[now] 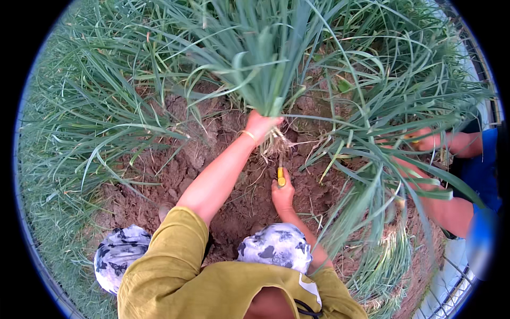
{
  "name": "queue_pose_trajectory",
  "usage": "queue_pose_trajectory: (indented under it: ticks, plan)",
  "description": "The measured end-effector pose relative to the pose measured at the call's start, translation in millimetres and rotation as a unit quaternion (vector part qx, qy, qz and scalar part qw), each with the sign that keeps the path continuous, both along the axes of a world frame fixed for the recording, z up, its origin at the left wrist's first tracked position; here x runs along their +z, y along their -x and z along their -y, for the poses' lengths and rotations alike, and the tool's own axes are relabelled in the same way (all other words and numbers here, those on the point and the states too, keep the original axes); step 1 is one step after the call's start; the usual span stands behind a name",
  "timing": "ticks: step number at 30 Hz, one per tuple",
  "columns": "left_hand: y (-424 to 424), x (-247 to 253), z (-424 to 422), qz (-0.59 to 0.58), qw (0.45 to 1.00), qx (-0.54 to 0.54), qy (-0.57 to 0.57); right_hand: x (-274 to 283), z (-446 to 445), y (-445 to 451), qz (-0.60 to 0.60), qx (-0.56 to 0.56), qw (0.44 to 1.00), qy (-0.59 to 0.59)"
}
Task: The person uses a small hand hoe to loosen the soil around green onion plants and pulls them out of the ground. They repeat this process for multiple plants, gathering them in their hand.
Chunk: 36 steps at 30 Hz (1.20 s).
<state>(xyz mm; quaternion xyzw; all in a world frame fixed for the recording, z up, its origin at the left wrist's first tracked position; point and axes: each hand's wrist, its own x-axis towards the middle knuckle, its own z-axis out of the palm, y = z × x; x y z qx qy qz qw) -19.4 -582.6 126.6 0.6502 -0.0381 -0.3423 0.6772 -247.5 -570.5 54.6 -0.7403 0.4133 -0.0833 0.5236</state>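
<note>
My left hand (261, 124) grips a thick bunch of long green leafy stalks (265, 79), close above its pale bases. Below the fist hang the bunch's tangled roots (275, 146), some with soil about them. My right hand (283, 193) is closed around the yellow handle (281, 177) of a small hand tool. The tool's narrow shaft points up towards the roots, and its far end is hidden by them and the soil. Reddish-brown clods of soil (247, 195) lie beneath both hands.
Dense leafy plants (91, 99) stand ahead and to the left. At the right, a co-worker in blue has a hand (426, 139) on something yellow, with leaves partly covering the arms. A pile of pulled stalks (382, 267) lies at the lower right, near a pale border strip (450, 255).
</note>
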Motion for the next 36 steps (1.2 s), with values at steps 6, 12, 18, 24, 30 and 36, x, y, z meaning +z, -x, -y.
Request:
queue_pose_trajectory:
  ticks: [6,12,18,24,30,36]
  plan:
    - [2,-19,94,0.141,0.936,-0.066,-0.316,-13,11,1,0.02,0.017,0.999,-0.028]
    - [10,-97,95,0.201,0.975,-0.026,-0.091,-12,22,-7,0.058,0.0,0.986,-0.155]
    - [9,-31,11,0.105,0.994,-0.032,0.015,92,71,9,-0.009,-0.044,0.957,-0.288]
    - [-38,-27,-72,0.015,0.998,0.044,-0.043,179,109,77,-0.049,-0.04,0.955,-0.289]
    - [-30,-24,-6,0.162,0.954,-0.126,-0.219,92,76,-31,-0.057,0.004,0.962,-0.267]
    - [-3,-6,65,0.348,0.85,-0.143,-0.368,3,24,8,0.044,-0.036,0.99,-0.132]
